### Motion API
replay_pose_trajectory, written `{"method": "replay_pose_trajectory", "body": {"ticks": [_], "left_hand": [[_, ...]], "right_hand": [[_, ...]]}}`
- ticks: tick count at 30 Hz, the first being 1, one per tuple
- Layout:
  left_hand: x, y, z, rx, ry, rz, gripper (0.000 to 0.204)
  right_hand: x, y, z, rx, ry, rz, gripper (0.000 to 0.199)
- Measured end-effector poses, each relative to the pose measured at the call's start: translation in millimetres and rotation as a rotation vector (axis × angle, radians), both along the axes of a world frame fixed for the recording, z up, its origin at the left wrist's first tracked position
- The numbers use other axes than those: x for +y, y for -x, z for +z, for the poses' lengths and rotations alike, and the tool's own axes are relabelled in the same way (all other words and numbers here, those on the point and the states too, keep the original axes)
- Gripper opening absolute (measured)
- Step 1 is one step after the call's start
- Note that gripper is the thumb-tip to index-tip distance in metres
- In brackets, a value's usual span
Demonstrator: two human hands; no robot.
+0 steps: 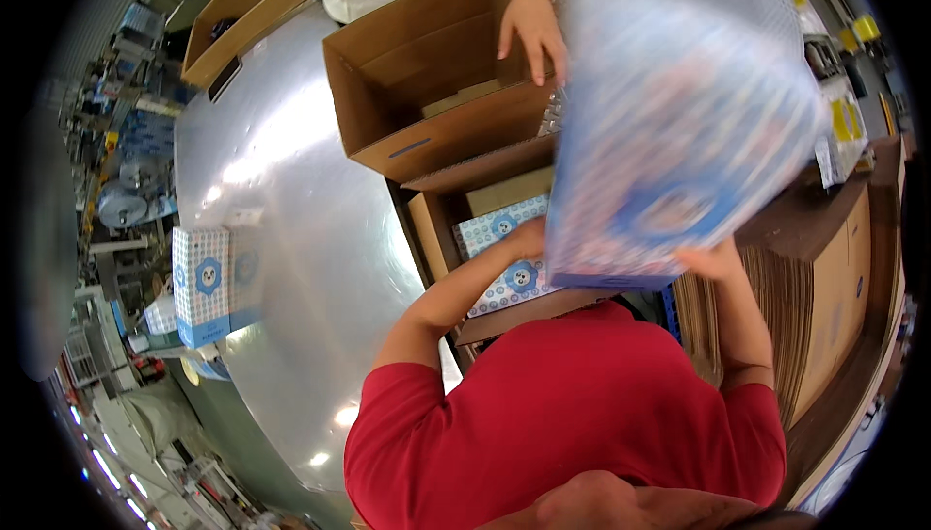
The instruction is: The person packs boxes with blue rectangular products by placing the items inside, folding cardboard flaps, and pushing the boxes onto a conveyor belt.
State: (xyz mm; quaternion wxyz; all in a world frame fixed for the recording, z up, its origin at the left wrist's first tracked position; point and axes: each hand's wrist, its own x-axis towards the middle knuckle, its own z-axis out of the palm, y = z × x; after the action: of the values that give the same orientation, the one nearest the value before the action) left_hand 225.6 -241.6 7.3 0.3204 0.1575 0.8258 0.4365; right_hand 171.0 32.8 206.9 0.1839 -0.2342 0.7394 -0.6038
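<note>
Big box (669, 142) up, R hand (716, 258) on its low edge

The big blue & white box was all blurry, so its shape was hard to read. It filled the upper right of the frame, down to the mid. R hand's grip was at its low right corner, w/ fingers on the edge; it looked like a pinch. L hand (529, 237) was by its low left edge, above the low carton (427, 229) near mid-frame. Its fingers were hid, so I couldn't tell if that grip was spread or pinching.

In the low carton lay little printed boxes (521, 279). Just above it in the frame stood an open tall carton (412, 84), w/ a co-worker's hand (533, 31) at its rim, close to the big box. At far left, a printed box (201, 288) stood on the shiny surface (310, 191).

How to do it well, IMO: both hands had to hold low & firm, 1 per side, so the box didn't tip. Slow was best, b/c the box hid much of the view. It had to stay clear of the co-worker's fingers & not bump the carton flaps. A soft hold was good too, as a hard squeeze could've bent the sides.
</note>
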Motion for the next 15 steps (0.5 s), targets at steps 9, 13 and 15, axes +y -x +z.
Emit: {"method": "replay_pose_trajectory", "body": {"ticks": [9, 13, 15], "left_hand": [[-46.4, -16.5, 6.7, -0.498, 0.159, 0.249, 0.061], [-66.6, -119.3, 68.5, 0.353, 0.04, 0.747, 0.045], [-72.3, -186.7, 89.6, 0.438, 0.252, 1.112, 0.04]], "right_hand": [[-179.8, 57.9, -180.8, 1.005, -1.17, 0.775, 0.063], [-218.2, 61.7, -259.1, 0.642, -1.379, 0.793, 0.058], [-213.9, 68.1, -286.5, 0.57, -1.402, 0.945, 0.072]]}}
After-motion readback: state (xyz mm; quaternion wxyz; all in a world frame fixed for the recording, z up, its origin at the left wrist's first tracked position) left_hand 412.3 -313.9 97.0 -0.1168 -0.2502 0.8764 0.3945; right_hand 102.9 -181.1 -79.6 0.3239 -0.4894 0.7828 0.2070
